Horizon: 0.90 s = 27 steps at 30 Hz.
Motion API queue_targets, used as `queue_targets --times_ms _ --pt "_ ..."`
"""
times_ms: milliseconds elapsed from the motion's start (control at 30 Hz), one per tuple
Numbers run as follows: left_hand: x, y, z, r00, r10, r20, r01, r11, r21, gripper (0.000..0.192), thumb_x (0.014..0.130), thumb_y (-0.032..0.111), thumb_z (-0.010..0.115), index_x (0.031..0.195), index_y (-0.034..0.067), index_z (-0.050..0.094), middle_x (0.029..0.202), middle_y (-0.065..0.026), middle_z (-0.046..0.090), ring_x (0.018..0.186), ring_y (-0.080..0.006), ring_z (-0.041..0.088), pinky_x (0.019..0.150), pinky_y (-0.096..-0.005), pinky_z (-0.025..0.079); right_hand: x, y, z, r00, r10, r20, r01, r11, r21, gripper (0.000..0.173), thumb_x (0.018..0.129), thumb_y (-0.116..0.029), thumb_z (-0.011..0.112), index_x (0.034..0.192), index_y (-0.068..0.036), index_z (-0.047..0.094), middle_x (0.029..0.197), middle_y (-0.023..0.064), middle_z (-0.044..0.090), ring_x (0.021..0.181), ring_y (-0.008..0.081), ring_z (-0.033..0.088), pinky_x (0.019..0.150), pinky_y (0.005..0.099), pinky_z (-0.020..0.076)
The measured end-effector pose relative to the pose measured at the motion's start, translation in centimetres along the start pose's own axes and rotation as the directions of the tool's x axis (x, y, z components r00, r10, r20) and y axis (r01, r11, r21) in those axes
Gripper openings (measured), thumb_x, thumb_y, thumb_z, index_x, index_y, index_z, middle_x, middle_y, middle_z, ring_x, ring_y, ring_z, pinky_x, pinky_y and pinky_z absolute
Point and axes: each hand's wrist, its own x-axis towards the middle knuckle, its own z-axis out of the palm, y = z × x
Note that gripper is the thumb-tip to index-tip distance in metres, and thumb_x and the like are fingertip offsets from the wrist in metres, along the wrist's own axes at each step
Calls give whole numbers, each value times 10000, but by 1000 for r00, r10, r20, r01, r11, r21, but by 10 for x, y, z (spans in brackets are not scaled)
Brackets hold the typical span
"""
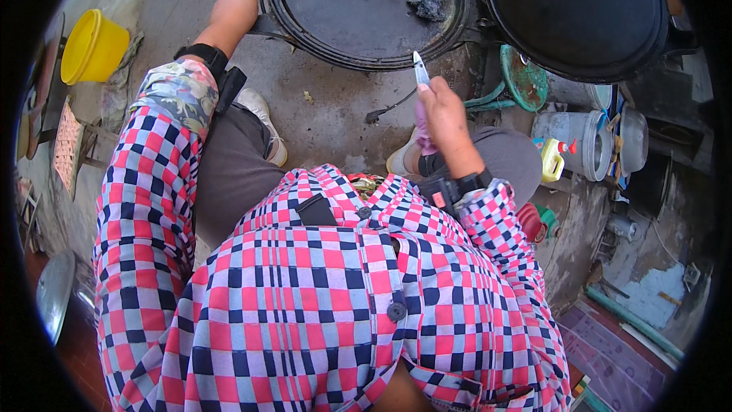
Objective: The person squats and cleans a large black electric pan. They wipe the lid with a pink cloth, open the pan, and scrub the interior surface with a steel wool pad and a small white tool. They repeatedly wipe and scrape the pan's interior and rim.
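Note:
A round black metal griddle (360, 6) with a raised, ridged rim lies before me. A grey scouring pad (427, 6) rests on its right side. My left hand (235, 6) is at the griddle's left handle, with a dark object partly hidden behind its fingers; what it grips is unclear. In my right hand (445, 111) is a small knife (420, 67), its pale blade pointing up at the griddle's near rim. A pinkish-purple cloth (423, 126) hangs just below and beside that hand. The griddle's round black lid (577, 11) stands open to the right.
At the left are a yellow bucket (94, 47) and a woven-seat stool (64, 147). A power cord with a plug (373, 116) lies on the concrete floor between my feet and the griddle. To the right are a green round stool (523, 78), a white bucket (566, 140) and a yellow bottle (552, 160).

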Motion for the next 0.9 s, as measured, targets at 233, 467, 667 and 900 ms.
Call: queue_targets --times_ms 233,467,667,900 --pt "6 -15 16 995 73 -63 -71 997 31 766 904 66 438 1591 221 138 1192 -458 492 991 -607 592 892 -582 500 -8 -5 12 999 -30 32 28 998 59 271 966 -283 557 907 -19 531 765 224 596 734 391 600 680 443 459" --pt "8 -14 16 999 53 4 -53 999 -6 769 904 82 449 1592 187 124 1223 -486 463 987 -602 595 894 -575 502 -17 -24 14 998 -25 61 21 998 63 277 978 -275 554 878 -20 511 718 198 565 663 349 556 652 437 453" --pt "4 -12 12 999 24 33 -25 999 37 769 914 99 455 1595 189 110 1238 -470 464 980 -576 611 882 -571 506 -18 -33 19 978 179 -103 -157 968 198 286 976 -303 562 895 -34 513 793 248 597 777 465 544 721 464 463" --pt "8 -14 19 1000 11 18 -12 999 33 803 913 105 473 1600 260 88 1235 -438 481 1025 -568 609 913 -566 495 -14 -32 14 986 116 -122 -113 993 31 308 990 -324 528 900 -29 518 776 238 609 749 438 606 678 489 465"
